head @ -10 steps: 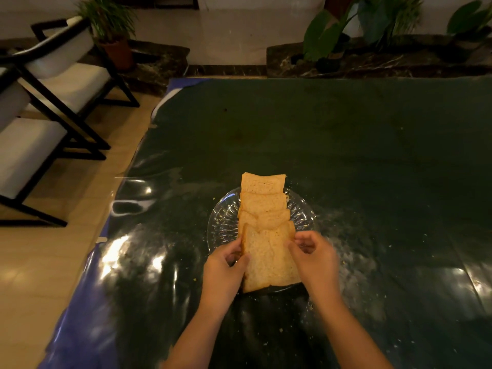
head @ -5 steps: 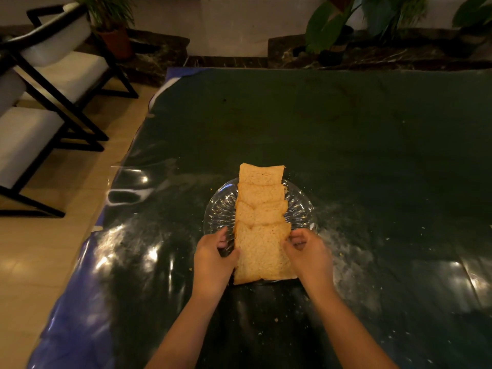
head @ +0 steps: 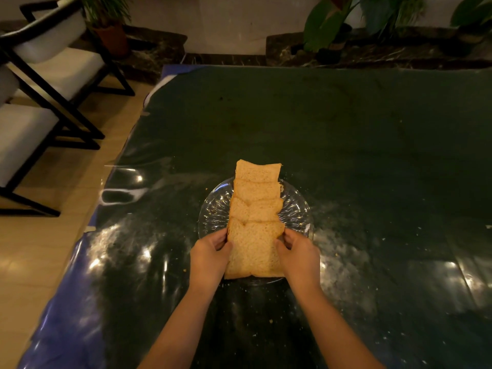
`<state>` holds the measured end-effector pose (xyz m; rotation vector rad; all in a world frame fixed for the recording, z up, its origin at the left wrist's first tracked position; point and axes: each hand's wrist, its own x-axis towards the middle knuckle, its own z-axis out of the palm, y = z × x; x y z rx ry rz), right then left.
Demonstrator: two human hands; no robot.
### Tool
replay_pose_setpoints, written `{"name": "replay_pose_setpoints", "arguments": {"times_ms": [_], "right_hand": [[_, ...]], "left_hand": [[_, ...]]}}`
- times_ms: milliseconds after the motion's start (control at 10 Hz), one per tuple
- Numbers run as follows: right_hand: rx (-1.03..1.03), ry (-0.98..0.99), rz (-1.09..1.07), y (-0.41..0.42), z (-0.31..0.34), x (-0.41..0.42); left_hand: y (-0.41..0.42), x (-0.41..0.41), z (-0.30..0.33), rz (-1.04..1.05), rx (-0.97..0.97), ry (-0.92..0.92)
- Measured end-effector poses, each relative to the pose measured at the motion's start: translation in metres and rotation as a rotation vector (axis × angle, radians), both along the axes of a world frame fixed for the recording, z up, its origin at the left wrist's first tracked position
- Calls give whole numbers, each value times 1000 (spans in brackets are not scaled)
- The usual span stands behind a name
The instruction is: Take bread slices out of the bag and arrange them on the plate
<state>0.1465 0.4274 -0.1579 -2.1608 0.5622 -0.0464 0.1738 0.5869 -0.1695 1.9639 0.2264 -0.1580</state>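
Observation:
A clear glass plate (head: 295, 209) sits on the dark green table. Several bread slices (head: 256, 193) lie on it in an overlapping row that runs away from me and sticks out past the far rim. The nearest slice (head: 254, 249) lies flat on top at the near end. My left hand (head: 210, 255) grips its left edge and my right hand (head: 299, 255) grips its right edge, fingers curled around the crust. No bag is in view.
Crumbs are scattered on the plastic-covered table (head: 372, 155) around the plate. The table's left edge (head: 80, 262) drops to a wooden floor. White chairs with black frames (head: 40, 83) stand at the left. Potted plants (head: 332, 25) line the far wall.
The nearest slice was tilted up on its near edge a second ago; it now lies flatter on the row. Both hands stayed on its sides. My head has shifted slightly.

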Motion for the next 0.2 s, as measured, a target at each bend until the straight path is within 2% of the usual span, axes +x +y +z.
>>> {"name": "replay_pose_setpoints", "arguments": {"times_ms": [100, 200], "right_hand": [[12, -7, 6, -2, 0, 2], [111, -10, -21, -8, 5, 4]], "left_hand": [[1, 2, 0, -16, 10, -9], [3, 3, 7, -29, 4, -11]]}}
